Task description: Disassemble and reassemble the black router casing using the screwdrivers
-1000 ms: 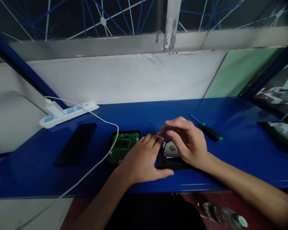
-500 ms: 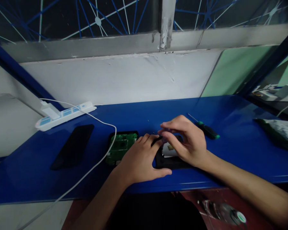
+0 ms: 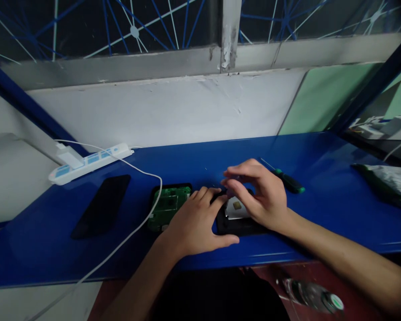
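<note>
My left hand (image 3: 198,223) lies spread, its fingertips at the left edge of a black casing (image 3: 232,226) with a silvery plate (image 3: 233,211) inside. Over that casing my right hand (image 3: 262,191) is curled, thumb and fingers brought together round a small, see-through purplish item (image 3: 231,187), too blurred to name. Left of my left hand sits a green circuit board (image 3: 169,203) in a black shell, partly covered by the hand and crossed by a white cable (image 3: 143,223).
A screwdriver (image 3: 289,180) lies behind my right hand. At the left are a black phone-like slab (image 3: 102,205) and a white power strip (image 3: 90,164). A silvery packet (image 3: 387,183) is at the right. A plastic bottle (image 3: 314,296) lies below the table edge.
The thumb and fingers of my right hand have shifted very slightly, showing a bit more of the silvery plate. My left hand stays where it was.
</note>
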Tool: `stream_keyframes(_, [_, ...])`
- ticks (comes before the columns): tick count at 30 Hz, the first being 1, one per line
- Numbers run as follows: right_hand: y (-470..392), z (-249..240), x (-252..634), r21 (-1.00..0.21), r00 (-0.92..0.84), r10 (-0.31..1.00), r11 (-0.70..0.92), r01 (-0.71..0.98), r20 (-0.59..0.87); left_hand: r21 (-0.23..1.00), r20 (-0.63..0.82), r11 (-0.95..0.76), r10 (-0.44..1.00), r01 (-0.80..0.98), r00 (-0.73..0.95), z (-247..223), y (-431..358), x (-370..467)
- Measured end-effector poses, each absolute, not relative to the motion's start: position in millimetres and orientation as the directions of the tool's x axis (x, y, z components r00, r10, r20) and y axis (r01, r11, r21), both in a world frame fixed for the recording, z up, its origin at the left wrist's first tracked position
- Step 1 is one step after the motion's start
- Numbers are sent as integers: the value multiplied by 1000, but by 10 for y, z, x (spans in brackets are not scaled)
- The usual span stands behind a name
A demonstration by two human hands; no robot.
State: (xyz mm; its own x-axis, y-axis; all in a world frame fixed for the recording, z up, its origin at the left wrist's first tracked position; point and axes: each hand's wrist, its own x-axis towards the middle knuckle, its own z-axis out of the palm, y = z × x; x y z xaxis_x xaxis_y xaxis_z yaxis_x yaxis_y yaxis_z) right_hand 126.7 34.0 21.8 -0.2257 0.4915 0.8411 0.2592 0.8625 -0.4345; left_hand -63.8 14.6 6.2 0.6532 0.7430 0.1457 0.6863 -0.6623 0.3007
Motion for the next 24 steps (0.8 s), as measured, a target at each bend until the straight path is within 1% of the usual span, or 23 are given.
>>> stream_keyframes(2, [322, 201, 1272, -503, -255, 545, 838, 212, 799, 309, 146, -663, 742, 682, 654, 68, 149, -637])
stream_keyframes(3, [318, 200, 1275, -510, -279, 546, 837, 196, 790, 313, 145, -663, 741, 681, 655, 70, 150, -638])
stream_keyframes(6, [335, 226, 1281, -445, -323, 496, 867, 223, 806, 311, 144, -661, 743, 683, 653, 67, 152, -639])
stream_keyframes(9, [370, 251, 1283, -374, -291, 454, 880, 292, 842, 304, 134, -656, 747, 691, 651, 59, 154, -640])
stream_keyframes(12, [374, 242, 1284, -360, -268, 429, 892, 272, 862, 304, 127, -653, 749, 693, 650, 56, 155, -641])
stream_keyframes(14, [351, 221, 1286, -416, -267, 469, 879, 233, 842, 314, 140, -658, 745, 685, 652, 56, 154, -643])
stream_keyframes(17, [317, 193, 1293, -556, -284, 583, 812, 177, 761, 327, 150, -660, 743, 676, 652, 61, 151, -645])
stream_keyframes(19, [320, 188, 1299, -589, -300, 607, 793, 158, 736, 328, 146, -658, 745, 678, 651, 64, 149, -644])
stream_keyframes(21, [346, 197, 1302, -543, -300, 569, 822, 173, 765, 326, 139, -654, 747, 683, 650, 65, 148, -643])
stream_keyframes(24, [393, 214, 1297, -422, -271, 480, 873, 245, 834, 320, 128, -650, 751, 690, 648, 59, 148, -644])
